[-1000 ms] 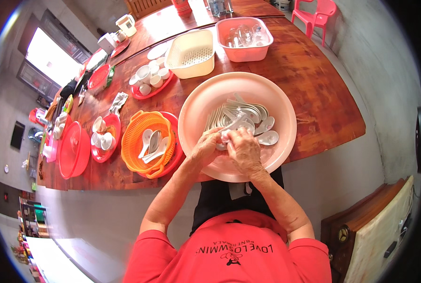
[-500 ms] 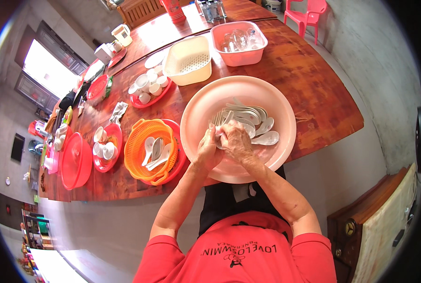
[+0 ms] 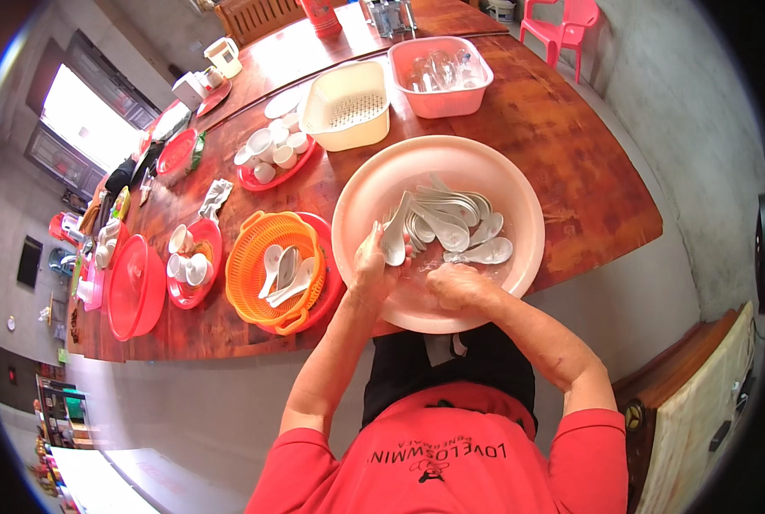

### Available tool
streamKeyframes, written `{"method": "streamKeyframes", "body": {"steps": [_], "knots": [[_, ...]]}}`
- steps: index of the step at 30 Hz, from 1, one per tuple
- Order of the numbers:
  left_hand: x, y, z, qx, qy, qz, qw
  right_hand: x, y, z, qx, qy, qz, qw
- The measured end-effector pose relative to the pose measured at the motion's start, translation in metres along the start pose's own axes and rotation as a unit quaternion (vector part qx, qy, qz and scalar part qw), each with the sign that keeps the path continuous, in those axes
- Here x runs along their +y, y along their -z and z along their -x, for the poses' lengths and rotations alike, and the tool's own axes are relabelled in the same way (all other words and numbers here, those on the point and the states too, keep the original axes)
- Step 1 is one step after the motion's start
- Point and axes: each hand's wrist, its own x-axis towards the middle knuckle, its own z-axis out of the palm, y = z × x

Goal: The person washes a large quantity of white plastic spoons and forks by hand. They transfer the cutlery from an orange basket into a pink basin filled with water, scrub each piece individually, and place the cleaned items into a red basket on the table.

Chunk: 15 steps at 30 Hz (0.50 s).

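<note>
In the head view, a white spoon [image 3: 394,242] is held by the left hand [image 3: 372,264], its bowl lying at the fingers and its handle pointing away from the body; the hand is closed only as far as the spoon allows. The right hand [image 3: 458,284] is held just beside it, low over the near part of the basin, with its fingers curled inward; whether anything is gripped in them cannot be told, since they are hidden by the back of the hand. Both hands are surrounded by the wide, pale pink basin [image 3: 521,193], in which a fanned pile of white spoons [image 3: 447,214] is gathered just beyond them. One more spoon [image 3: 489,251] is seen just beyond the right hand, its bowl turned to the right. To the left of the left hand, an orange colander [image 3: 247,267] is set on a red tray [image 3: 327,287], and a few spoons [image 3: 285,276] are contained in it. Farther left, white cups [image 3: 197,271] are carried by a red plate [image 3: 201,296], with a red basin [image 3: 135,291] placed beyond that. Ahead of the hands, past the large basin, a cream basket [image 3: 345,133] and a pink tub [image 3: 442,107] filled with clear glasses [image 3: 441,73] are stood side by side on the wooden table [image 3: 592,176].
</note>
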Motion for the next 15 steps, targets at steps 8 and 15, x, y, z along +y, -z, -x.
{"method": "streamKeyframes", "body": {"steps": [8, 15], "knots": [[-0.014, 0.048, -0.035, -0.288, 0.064, 0.16, 0.942, -0.049, 0.007, -0.016, 0.433, 0.114, -0.164, 0.879], [-0.006, -0.012, 0.0, -0.05, 0.002, 0.004, 0.999, -0.021, 0.026, -0.049, 0.569, -0.006, 0.003, 0.822]]}}
